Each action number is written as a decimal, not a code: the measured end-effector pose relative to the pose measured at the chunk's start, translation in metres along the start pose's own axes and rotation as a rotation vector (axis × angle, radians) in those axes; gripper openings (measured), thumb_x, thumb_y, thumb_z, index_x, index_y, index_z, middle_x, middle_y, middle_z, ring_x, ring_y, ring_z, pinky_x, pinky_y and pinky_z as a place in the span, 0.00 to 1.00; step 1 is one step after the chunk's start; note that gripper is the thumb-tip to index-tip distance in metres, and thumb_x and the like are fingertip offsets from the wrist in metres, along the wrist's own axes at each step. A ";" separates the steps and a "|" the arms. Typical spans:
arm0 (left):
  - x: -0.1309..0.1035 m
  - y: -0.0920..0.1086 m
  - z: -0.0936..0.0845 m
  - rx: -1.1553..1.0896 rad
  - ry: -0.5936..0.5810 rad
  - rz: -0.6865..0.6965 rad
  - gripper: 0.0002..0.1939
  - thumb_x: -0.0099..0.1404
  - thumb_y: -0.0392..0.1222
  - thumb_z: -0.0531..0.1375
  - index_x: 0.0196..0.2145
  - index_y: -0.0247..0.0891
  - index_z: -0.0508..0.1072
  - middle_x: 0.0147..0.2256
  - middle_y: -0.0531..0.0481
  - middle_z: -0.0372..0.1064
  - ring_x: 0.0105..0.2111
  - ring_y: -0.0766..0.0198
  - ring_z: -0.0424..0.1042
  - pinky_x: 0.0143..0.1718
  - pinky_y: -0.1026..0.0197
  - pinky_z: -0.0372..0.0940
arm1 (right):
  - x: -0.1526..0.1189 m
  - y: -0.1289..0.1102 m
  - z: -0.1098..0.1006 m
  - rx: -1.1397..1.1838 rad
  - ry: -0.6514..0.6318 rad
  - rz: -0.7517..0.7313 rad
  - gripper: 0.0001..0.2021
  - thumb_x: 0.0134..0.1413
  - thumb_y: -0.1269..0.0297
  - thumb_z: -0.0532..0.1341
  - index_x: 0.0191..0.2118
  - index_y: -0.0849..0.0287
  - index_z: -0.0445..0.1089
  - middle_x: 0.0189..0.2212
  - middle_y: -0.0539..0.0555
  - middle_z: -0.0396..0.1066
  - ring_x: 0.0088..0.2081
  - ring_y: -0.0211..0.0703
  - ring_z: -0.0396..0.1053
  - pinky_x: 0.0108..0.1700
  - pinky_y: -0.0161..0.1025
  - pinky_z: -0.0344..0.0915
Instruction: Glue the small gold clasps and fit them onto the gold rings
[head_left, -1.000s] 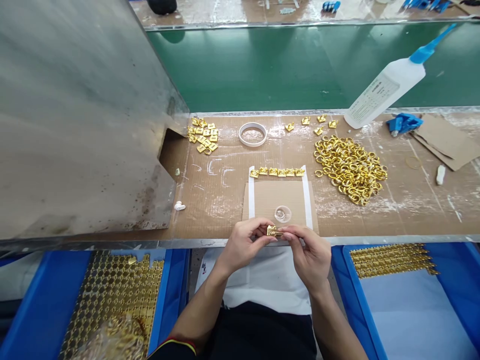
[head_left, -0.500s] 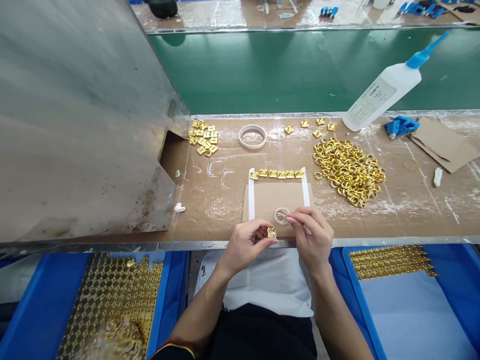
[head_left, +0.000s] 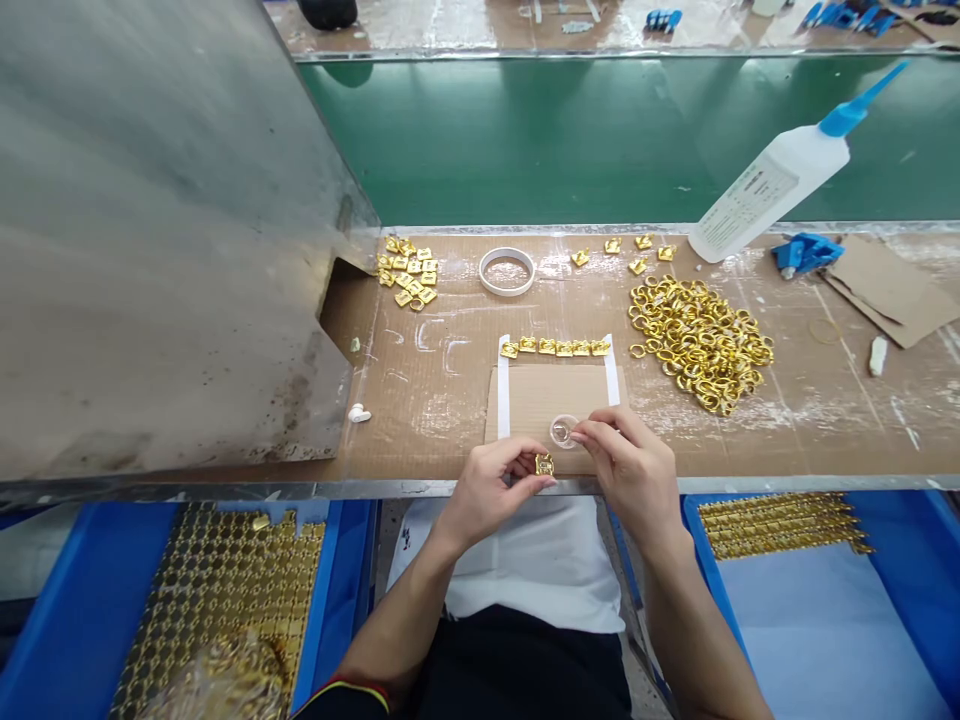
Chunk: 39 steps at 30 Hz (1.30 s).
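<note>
My left hand (head_left: 487,495) pinches a small square gold metal piece (head_left: 544,465) with raised detail, close to the table's front edge. Thumb and fingers of my right hand (head_left: 636,475) are pinched together at the right rim of a small clear round cup (head_left: 559,432). Whatever they hold is too small to make out. The cup rests on a cardboard pad (head_left: 536,405) with white tape strips along its sides. Beyond the pad lies a row of several square gold pieces (head_left: 565,348).
A heap of gold rings (head_left: 701,340) lies to the right. Loose gold squares (head_left: 409,270) sit at the back left, beside a white tape roll (head_left: 507,290). A bottle (head_left: 772,190) stands tilted behind the heap. A metal housing (head_left: 172,250) bounds the left side.
My right hand has shifted slightly right and turned; the thin thing visible at its fingertips before can no longer be made out. My left hand stays still with the gold piece.
</note>
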<state>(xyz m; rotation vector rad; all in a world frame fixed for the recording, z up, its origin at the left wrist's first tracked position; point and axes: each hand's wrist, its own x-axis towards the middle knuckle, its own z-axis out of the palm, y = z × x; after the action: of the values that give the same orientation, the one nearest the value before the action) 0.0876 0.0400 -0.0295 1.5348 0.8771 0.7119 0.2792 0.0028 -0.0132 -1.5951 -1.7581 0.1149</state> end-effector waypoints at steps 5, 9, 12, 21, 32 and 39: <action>0.000 0.002 0.001 0.017 0.019 -0.015 0.10 0.63 0.44 0.68 0.38 0.35 0.77 0.28 0.50 0.75 0.28 0.64 0.75 0.29 0.66 0.70 | -0.002 0.002 0.003 0.215 0.083 0.132 0.10 0.69 0.65 0.59 0.35 0.54 0.75 0.31 0.53 0.75 0.32 0.45 0.74 0.34 0.38 0.70; 0.001 0.003 0.002 0.028 0.039 -0.014 0.09 0.63 0.44 0.68 0.38 0.36 0.77 0.28 0.50 0.74 0.28 0.64 0.74 0.30 0.66 0.71 | -0.009 0.002 0.013 0.362 0.201 0.244 0.10 0.68 0.65 0.60 0.32 0.55 0.74 0.28 0.52 0.76 0.32 0.46 0.76 0.35 0.39 0.72; 0.001 0.003 0.003 0.036 0.058 -0.014 0.09 0.63 0.44 0.68 0.37 0.36 0.77 0.28 0.51 0.74 0.27 0.65 0.74 0.30 0.66 0.71 | -0.015 0.002 0.020 0.405 0.243 0.297 0.11 0.68 0.63 0.61 0.32 0.56 0.75 0.29 0.53 0.78 0.32 0.46 0.77 0.36 0.41 0.74; 0.001 0.001 0.003 0.030 0.057 -0.006 0.10 0.63 0.44 0.68 0.38 0.35 0.77 0.29 0.49 0.76 0.29 0.64 0.76 0.32 0.65 0.73 | -0.031 -0.012 0.019 0.515 0.310 0.311 0.06 0.68 0.67 0.62 0.39 0.54 0.77 0.34 0.52 0.80 0.27 0.41 0.77 0.30 0.37 0.75; 0.002 0.005 0.002 0.004 0.007 -0.014 0.07 0.65 0.43 0.66 0.37 0.36 0.77 0.30 0.49 0.76 0.29 0.64 0.76 0.32 0.65 0.73 | -0.031 -0.027 0.011 0.372 0.172 0.148 0.07 0.69 0.67 0.60 0.41 0.54 0.77 0.34 0.54 0.82 0.33 0.46 0.81 0.37 0.41 0.80; 0.002 0.004 0.002 -0.008 0.007 0.001 0.06 0.65 0.41 0.66 0.38 0.36 0.76 0.30 0.50 0.75 0.28 0.64 0.76 0.32 0.65 0.72 | -0.029 -0.030 0.013 0.352 0.171 0.118 0.08 0.68 0.72 0.61 0.42 0.53 0.76 0.34 0.52 0.81 0.33 0.44 0.81 0.37 0.39 0.79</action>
<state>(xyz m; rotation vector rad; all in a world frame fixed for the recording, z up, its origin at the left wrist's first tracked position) 0.0909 0.0398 -0.0263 1.5268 0.8782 0.7208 0.2456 -0.0247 -0.0202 -1.4051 -1.4228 0.3176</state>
